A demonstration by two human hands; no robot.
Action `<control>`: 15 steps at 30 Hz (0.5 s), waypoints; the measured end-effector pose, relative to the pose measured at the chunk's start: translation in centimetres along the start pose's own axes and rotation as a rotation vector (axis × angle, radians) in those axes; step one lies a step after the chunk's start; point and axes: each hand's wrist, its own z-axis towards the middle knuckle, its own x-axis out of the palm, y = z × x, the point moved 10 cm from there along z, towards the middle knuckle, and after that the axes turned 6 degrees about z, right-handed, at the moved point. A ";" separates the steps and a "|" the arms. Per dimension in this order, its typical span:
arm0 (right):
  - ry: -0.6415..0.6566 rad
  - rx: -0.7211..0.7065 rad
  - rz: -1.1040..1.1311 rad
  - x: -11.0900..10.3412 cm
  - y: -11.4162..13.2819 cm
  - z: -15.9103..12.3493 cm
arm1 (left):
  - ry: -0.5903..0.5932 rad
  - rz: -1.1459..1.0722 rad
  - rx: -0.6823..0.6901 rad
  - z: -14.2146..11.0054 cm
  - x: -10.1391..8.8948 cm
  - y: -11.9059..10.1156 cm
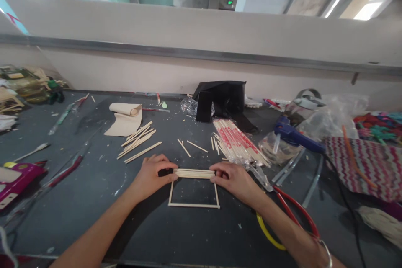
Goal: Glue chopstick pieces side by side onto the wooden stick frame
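A square frame of thin wooden sticks [194, 205] lies on the dark table in front of me. Several more sticks [194, 173] sit side by side along its far edge. The fingers of my left hand [154, 176] pinch the left end of this row. At the right end, my right hand [231, 179] grips the same sticks between thumb and fingers. Both hands hide the row's ends. Beyond my left hand lies a loose pile of sticks [138, 141]. A few short pieces [197, 146] are scattered past the frame.
On the right are wrapped chopsticks [238, 140], pliers [290, 209] with red and yellow handles under my right forearm, and a blue glue gun [297, 135] with a black cord. A rolled cloth [125, 117], black phone [204, 106] and pink device [20, 182] also lie here.
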 end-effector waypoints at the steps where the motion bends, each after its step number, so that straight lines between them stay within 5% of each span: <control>1: -0.002 -0.004 -0.012 0.0 0.1 0.0 | -0.005 -0.002 -0.004 0.0 0.0 0.0; 8: -0.031 -0.039 -0.061 0.0 0.6 0.2 | -0.025 0.016 -0.028 0.2 0.0 -0.1; 15: -0.199 -0.028 0.065 -1.9 -0.6 1.4 | -0.051 -0.056 -0.110 1.3 -0.9 1.1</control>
